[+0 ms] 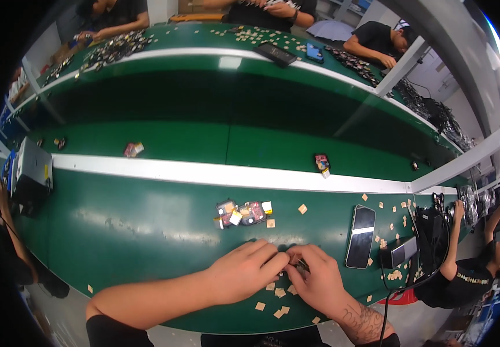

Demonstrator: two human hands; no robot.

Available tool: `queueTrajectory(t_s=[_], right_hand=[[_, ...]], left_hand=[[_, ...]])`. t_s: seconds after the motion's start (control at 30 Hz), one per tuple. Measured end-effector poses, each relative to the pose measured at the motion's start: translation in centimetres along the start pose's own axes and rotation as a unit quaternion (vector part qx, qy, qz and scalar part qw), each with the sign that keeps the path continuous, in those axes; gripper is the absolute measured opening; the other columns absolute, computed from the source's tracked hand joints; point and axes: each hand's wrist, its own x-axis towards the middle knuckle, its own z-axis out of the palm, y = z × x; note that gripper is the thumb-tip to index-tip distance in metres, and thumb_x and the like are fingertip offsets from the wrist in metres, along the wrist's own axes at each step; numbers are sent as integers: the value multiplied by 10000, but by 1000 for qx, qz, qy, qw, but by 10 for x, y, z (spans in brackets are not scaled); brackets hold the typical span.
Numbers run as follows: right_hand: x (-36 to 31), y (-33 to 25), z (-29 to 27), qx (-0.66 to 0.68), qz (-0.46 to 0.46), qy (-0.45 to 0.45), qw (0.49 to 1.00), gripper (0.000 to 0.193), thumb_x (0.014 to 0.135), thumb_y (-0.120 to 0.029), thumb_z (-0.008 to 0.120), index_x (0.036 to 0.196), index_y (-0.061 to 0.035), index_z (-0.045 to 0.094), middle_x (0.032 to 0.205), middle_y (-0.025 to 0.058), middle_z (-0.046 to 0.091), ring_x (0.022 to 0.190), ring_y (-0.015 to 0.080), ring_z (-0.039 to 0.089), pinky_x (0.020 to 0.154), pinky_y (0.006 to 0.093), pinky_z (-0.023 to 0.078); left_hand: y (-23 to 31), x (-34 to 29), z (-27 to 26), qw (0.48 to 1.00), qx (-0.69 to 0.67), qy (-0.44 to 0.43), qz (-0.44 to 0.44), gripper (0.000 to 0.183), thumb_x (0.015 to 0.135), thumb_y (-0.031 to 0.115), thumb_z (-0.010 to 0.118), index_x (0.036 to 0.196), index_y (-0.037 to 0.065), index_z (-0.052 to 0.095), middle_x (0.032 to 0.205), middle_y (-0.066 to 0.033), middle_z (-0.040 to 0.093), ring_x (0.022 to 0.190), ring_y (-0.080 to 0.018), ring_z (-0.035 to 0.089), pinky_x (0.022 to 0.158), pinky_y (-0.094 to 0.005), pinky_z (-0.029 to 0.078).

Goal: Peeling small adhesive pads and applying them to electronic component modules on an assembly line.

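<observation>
Over the near part of the green table, my left hand [253,267] and my right hand [317,276] meet fingertip to fingertip. Both have their fingers pinched together on a small dark piece that is mostly hidden, so its kind cannot be made out. Just beyond them lie two small electronic assemblies [253,212] side by side, with dark housings, reddish boards and white and yellow tabs. A small tan square [271,223] lies close to them. More tan squares [279,292] are scattered under and around my right hand.
A smartphone [360,237] lies to the right, beside a small dark box-shaped device [400,252] with a cable. Beyond a white rail [227,174], a reddish assembly [321,164] rests on the green belt. A grey metal box [32,173] stands at left. Co-workers sit around the tables.
</observation>
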Motion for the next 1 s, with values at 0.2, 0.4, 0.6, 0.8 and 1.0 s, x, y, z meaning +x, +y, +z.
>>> queueTrajectory(t_s=[0.2,0.4,0.6,0.8,1.0], right_hand=[[-5,8,-25,144,87,-39,985,242,927,-54,810,1154,-17,736,789,48,610,598,115,507,552,293,420],[6,8,-45,152,7,11,988,291,928,-73,818,1199,-11,731,739,8,568,548,59,408,528,265,366],[8,39,-61,112,-1,92,989,208,1036,-30,626,1241,-5,650,1005,124,649,741,186,634,669,313,524],[7,59,-54,95,-36,70,992,132,1033,-27,614,1147,-18,680,1035,156,699,835,336,719,705,376,566],[2,68,-44,63,-71,41,995,91,1032,-104,641,1102,-72,690,949,127,716,741,360,704,652,425,578]], left_hand=[[17,12,-6,995,-86,35,-40,418,920,133,801,1303,52,654,1101,-135,682,992,-334,682,848,-420,581],[19,51,-20,964,-204,7,-172,177,1007,0,660,1180,33,653,835,-65,698,710,-121,659,626,-280,504],[-94,183,-21,962,-32,125,-239,210,911,22,731,1115,8,683,715,-88,641,658,-166,639,644,-339,502],[-136,232,-14,963,74,83,-246,150,960,53,675,1108,43,694,804,-166,695,756,-328,698,752,-421,555],[-115,250,-12,905,335,-61,-257,429,948,78,683,1371,97,614,1384,-193,621,1274,-350,618,994,-499,565]])
